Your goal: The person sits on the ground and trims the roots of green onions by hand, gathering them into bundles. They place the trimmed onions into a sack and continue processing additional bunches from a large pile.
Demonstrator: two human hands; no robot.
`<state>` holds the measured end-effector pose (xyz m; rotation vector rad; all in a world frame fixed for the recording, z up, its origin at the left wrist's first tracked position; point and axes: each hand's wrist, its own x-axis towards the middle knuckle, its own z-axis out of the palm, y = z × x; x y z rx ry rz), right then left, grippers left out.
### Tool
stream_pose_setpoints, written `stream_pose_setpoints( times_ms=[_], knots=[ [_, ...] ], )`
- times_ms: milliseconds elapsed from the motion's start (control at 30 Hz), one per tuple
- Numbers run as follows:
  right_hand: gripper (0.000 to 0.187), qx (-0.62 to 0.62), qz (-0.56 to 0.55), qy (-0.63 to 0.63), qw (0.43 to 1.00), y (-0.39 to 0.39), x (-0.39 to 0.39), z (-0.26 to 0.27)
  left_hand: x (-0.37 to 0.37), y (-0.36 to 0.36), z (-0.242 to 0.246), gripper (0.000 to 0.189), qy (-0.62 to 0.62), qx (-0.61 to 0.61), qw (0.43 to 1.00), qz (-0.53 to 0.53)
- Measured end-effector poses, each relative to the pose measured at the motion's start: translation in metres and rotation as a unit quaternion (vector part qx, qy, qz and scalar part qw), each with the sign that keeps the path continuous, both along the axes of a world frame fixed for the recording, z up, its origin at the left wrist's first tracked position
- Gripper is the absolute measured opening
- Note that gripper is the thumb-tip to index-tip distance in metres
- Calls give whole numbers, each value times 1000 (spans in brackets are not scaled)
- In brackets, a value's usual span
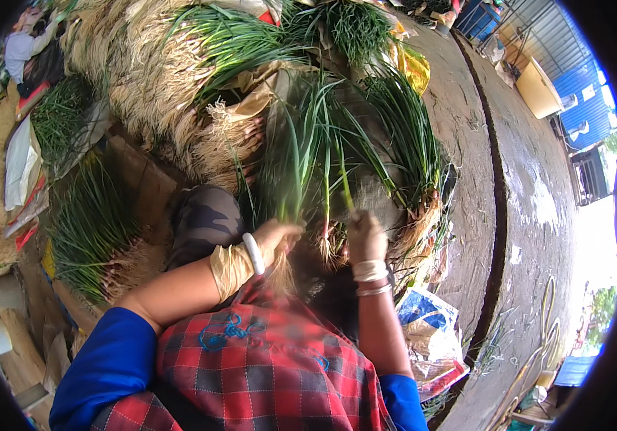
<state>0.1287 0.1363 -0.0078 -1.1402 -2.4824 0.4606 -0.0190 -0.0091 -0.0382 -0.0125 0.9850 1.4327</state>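
Observation:
My left hand (281, 240), in a thin pale glove with a white bangle at the wrist, is closed around several green onions (296, 178), their roots hanging below it. My right hand (366, 234), also gloved, is a fist, blurred by motion, with a green-yellow stalk (345, 186) rising from it. Between the hands lies a single green onion (326, 215) with pinkish base and pale roots. A leafy bundle of green onions (413, 145) lies to the right of my right hand, roots toward me.
Large piles of rooted green onions (152, 81) fill the upper left. Another bunch (92, 231) lies left of my knee. A printed plastic sack (432, 334) is beside my right forearm. A dark groove (494, 178) crosses the concrete floor at right. Another person (25, 51) is at the far upper left.

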Motion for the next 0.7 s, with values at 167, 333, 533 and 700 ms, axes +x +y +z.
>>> stream_pose_setpoints(
  times_ms=[167, 333, 533, 700],
  knots=[
    [35, -26, -25, -193, 980, -37, -25, -24, 6, 4, -4, 17, -4, 0, 999, 36],
    [20, -165, 24, -7, 986, -45, -8, -3, 9, 7, -7, 15, 43, -8, 999, -11],
    [17, -628, 22, 188, 755, -74, 7, -5, 26, 21, -45, 27, 452, 248, 845, -143],
    [17, -663, 1, 239, 710, -78, 7, -3, 21, 18, -30, 38, 776, 222, 519, -282]
  ],
)
